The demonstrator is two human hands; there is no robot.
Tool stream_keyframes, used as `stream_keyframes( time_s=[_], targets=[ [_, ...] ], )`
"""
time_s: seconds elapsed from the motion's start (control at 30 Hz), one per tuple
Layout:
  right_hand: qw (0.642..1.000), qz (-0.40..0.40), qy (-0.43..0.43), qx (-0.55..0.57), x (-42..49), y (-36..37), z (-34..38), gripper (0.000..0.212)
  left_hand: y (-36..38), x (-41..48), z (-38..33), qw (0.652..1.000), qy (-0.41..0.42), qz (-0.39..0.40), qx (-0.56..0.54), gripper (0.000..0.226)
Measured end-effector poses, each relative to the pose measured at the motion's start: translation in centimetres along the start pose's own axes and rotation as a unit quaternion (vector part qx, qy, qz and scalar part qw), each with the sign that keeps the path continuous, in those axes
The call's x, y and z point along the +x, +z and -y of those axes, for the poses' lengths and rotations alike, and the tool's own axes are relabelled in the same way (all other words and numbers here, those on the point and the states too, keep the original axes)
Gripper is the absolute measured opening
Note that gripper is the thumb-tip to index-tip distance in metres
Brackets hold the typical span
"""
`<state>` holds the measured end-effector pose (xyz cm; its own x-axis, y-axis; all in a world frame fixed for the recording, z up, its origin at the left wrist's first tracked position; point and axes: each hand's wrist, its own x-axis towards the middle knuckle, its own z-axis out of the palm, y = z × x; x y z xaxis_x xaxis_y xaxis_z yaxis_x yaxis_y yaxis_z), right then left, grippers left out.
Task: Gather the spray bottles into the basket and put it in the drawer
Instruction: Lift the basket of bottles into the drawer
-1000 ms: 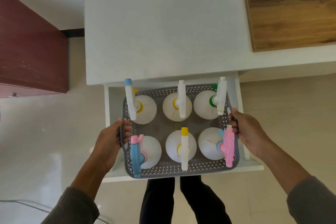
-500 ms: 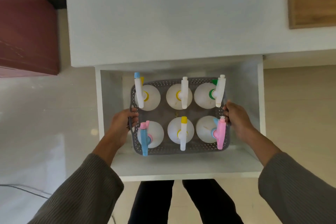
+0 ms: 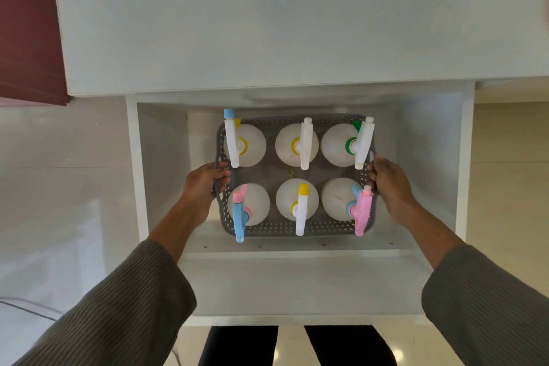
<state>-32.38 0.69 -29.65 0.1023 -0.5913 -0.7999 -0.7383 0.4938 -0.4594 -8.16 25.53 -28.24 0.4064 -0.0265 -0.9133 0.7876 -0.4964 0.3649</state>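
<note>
Down inside the open drawer (image 3: 430, 175) sits your grey perforated basket (image 3: 294, 230), with six white spray bottles (image 3: 297, 144) upright in two rows of three, their trigger heads pointing near and far. You have it by its two short sides: your left hand (image 3: 205, 187) is curled around the left rim handle, your right hand (image 3: 389, 184) closed over the right rim handle, fingers (image 3: 372, 171) hooked through the opening. Whether the base already rests on the drawer floor, you cannot tell from above.

Judge the load as moderately heavy if the bottles are full, and top-heavy, since the tall trigger heads rise above the rim. Thin plastic mesh like this likely flexes under weight, so keep hold at both handles, level, rather than at one edge. Smooth bottles can slide or tip against each other if you tilt.

Around the basket the drawer leaves spare room left and right. Beyond it lies the white cabinet top (image 3: 267, 24), and a dark red cabinet (image 3: 26, 38) stands far left.
</note>
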Motion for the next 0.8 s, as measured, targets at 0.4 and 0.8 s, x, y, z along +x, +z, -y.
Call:
stream_keyframes(
  time_s=[0.4,0.8],
  targets=[
    [0.999,0.005,-0.014,-0.032,0.4,0.5,-1.0,0.039,0.1,0.9,0.7,1.0,0.009,-0.006,0.018,0.036],
    [0.993,0.007,-0.043,-0.11,0.3,-0.1,-1.4,0.04,-0.2,0.7,1.8,0.999,0.035,-0.013,0.026,0.022]
  ],
)
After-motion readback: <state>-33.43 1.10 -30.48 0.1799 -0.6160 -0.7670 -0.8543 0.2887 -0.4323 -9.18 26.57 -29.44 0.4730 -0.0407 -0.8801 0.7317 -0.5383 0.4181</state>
